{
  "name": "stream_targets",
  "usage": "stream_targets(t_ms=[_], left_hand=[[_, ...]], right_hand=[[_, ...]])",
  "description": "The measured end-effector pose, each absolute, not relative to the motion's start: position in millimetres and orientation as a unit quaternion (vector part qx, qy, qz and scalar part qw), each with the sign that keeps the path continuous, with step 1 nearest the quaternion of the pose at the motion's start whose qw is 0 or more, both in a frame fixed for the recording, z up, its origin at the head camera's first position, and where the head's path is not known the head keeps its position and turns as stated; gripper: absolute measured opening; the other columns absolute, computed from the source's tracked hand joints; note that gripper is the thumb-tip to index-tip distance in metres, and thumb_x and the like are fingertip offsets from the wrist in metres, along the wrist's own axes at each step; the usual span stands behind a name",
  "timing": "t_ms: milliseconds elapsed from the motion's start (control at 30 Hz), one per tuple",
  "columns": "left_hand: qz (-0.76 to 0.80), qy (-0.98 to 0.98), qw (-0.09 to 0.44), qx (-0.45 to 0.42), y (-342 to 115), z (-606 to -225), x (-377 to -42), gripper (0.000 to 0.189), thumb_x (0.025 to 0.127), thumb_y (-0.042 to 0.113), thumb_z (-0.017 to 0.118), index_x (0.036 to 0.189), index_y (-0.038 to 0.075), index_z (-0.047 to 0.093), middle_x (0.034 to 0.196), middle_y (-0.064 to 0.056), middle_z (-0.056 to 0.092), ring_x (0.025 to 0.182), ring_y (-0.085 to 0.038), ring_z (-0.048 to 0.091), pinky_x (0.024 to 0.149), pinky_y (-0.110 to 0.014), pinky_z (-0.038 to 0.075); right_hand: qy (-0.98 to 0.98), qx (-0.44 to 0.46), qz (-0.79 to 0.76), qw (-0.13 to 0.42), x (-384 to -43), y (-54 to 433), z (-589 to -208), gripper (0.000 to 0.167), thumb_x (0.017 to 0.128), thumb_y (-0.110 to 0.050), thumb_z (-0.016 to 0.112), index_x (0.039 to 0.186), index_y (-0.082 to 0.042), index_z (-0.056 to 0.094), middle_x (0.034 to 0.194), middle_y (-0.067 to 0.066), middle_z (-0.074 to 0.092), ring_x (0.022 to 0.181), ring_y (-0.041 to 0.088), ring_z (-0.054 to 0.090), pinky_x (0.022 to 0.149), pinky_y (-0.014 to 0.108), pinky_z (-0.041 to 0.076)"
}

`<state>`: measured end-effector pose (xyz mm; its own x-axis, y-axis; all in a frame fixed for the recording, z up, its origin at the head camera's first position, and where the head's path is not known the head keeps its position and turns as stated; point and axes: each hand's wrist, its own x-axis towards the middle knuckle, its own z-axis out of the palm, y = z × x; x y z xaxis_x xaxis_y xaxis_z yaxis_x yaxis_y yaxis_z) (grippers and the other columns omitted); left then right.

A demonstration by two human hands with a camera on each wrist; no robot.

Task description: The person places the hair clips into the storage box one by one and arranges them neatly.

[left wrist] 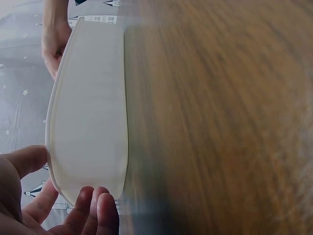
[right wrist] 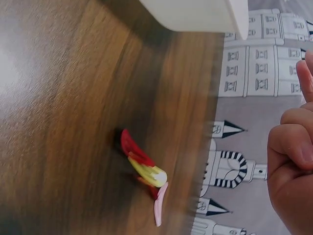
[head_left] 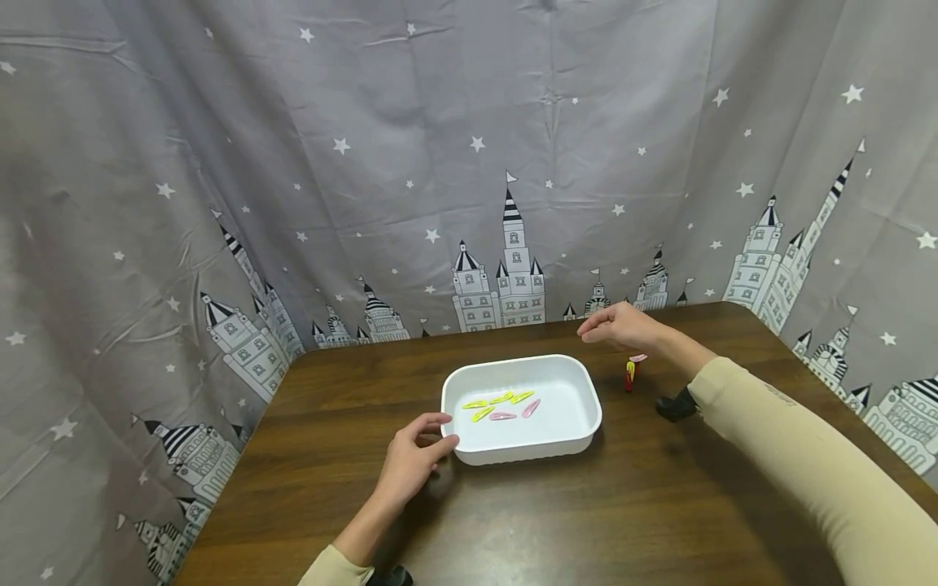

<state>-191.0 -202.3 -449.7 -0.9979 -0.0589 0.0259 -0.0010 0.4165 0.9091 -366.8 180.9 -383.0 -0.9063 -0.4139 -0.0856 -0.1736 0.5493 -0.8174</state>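
Knocking the loose hair clips (head_left: 629, 374) apart seems the likeliest mishap: they lie in an overlapping cluster to the right of the white tray (head_left: 560, 399), beneath the right forearm, so a low pass of the wrist or sleeve (head_left: 777, 431) could scatter them across the worktop (head_left: 659, 488). Thin and small, they could also slip from a fingertip pinch, or come up two at once. Any hard pull by the left hand (head_left: 410, 460), which holds the tray's left end with fingertips bent against the outer wall, could slide the four yellow clips (head_left: 482, 414) and two pink clips (head_left: 502, 416) about inside it. The right hand (head_left: 624, 325) hangs just beyond the tray's far right corner, the cluster nearer the wrist than the fingertips; whether it grips anything, I cannot tell.
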Motion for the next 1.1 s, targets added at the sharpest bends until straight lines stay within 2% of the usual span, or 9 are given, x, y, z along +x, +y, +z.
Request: stream_targets(t_ms=[100, 200, 300, 633, 667, 767, 867, 967, 1100], left_hand=[[-0.540, -0.841, 0.026, 0.020, -202.0, -450.2, -191.0, 0.033, 0.089, 0.019, 0.077, 0.119, 0.008, 0.069, 0.115, -0.017, 0.068, 0.086, -0.020, 0.066, 0.062, -0.032, 0.054], [-0.539, -0.841, 0.025, 0.021, -201.8, -450.6, -191.1, 0.033, 0.089, 0.020, 0.077, 0.119, 0.008, 0.069, 0.115, -0.017, 0.068, 0.085, -0.020, 0.065, 0.062, -0.033, 0.055], [-0.540, -0.841, 0.025, 0.020, -201.7, -450.9, -191.3, 0.033, 0.089, 0.020, 0.077, 0.119, 0.008, 0.069, 0.114, -0.016, 0.068, 0.085, -0.020, 0.065, 0.062, -0.033, 0.055], [-0.539, -0.842, 0.024, 0.016, -202.2, -451.3, -191.4, 0.034, 0.089, 0.020, 0.077, 0.119, 0.008, 0.069, 0.113, -0.014, 0.069, 0.083, -0.019, 0.065, 0.061, -0.032, 0.054], [-0.539, -0.842, 0.024, 0.016, -202.4, -451.2, -191.4, 0.034, 0.089, 0.020, 0.077, 0.120, 0.008, 0.069, 0.113, -0.015, 0.069, 0.084, -0.019, 0.065, 0.061, -0.032, 0.054], [-0.540, -0.841, 0.024, 0.016, -202.8, -451.1, -191.6, 0.034, 0.089, 0.020, 0.077, 0.120, 0.008, 0.069, 0.114, -0.015, 0.068, 0.085, -0.020, 0.065, 0.062, -0.031, 0.054], [-0.539, -0.842, 0.025, 0.016, -202.8, -451.3, -191.8, 0.034, 0.089, 0.021, 0.077, 0.120, 0.008, 0.069, 0.114, -0.015, 0.068, 0.084, -0.019, 0.065, 0.061, -0.031, 0.054], [-0.537, -0.843, 0.025, 0.016, -202.7, -451.1, -191.6, 0.034, 0.090, 0.021, 0.077, 0.120, 0.009, 0.069, 0.114, -0.014, 0.068, 0.083, -0.018, 0.064, 0.061, -0.031, 0.054], [-0.536, -0.844, 0.025, 0.017, -202.7, -450.5, -191.3, 0.034, 0.090, 0.020, 0.077, 0.121, 0.008, 0.069, 0.113, -0.014, 0.069, 0.083, -0.018, 0.064, 0.061, -0.031, 0.054]], right_hand=[[0.874, -0.157, -0.440, 0.136, -366.0, 187.4, -386.0, 0.032, 0.094, -0.032, 0.070, 0.117, -0.011, 0.072, 0.067, -0.004, 0.053, 0.056, 0.015, 0.042, 0.056, 0.028, 0.041], [0.881, -0.153, -0.430, 0.124, -365.6, 193.1, -389.1, 0.033, 0.095, -0.034, 0.068, 0.118, -0.011, 0.072, 0.104, 0.008, 0.070, 0.090, 0.025, 0.062, 0.073, 0.042, 0.054], [0.887, -0.156, -0.422, 0.105, -367.1, 199.3, -394.2, 0.034, 0.095, -0.034, 0.068, 0.118, -0.010, 0.073, 0.135, 0.016, 0.063, 0.125, 0.035, 0.056, 0.094, 0.055, 0.051], [0.834, -0.105, -0.523, 0.142, -367.6, 218.8, -410.2, 0.043, 0.097, -0.026, 0.067, 0.129, 0.002, 0.063, 0.144, 0.026, 0.051, 0.136, 0.041, 0.045, 0.100, 0.059, 0.049], [0.831, -0.102, -0.528, 0.142, -367.6, 220.2, -411.1, 0.043, 0.097, -0.025, 0.066, 0.129, 0.002, 0.062, 0.143, 0.025, 0.052, 0.133, 0.039, 0.048, 0.100, 0.058, 0.050], [0.832, -0.088, -0.530, 0.135, -370.2, 225.4, -415.6, 0.042, 0.096, -0.025, 0.069, 0.127, 0.002, 0.064, 0.106, 0.014, 0.068, 0.084, 0.024, 0.065, 0.079, 0.042, 0.058], [0.840, -0.080, -0.523, 0.122, -372.7, 231.0, -420.2, 0.039, 0.094, -0.025, 0.071, 0.123, 0.000, 0.067, 0.081, -0.001, 0.064, 0.046, 0.009, 0.037, 0.050, 0.029, 0.042], [0.842, -0.079, -0.520, 0.117, -373.6, 236.4, -424.1, 0.038, 0.094, -0.026, 0.071, 0.122, 0.000, 0.068, 0.084, -0.004, 0.064, 0.042, 0.007, 0.027, 0.044, 0.025, 0.031], [0.840, -0.071, -0.524, 0.119, -373.1, 240.8, -427.8, 0.043, 0.094, -0.026, 0.070, 0.126, 0.003, 0.065, 0.069, -0.012, 0.054, 0.044, 0.006, 0.029, 0.045, 0.024, 0.031]])
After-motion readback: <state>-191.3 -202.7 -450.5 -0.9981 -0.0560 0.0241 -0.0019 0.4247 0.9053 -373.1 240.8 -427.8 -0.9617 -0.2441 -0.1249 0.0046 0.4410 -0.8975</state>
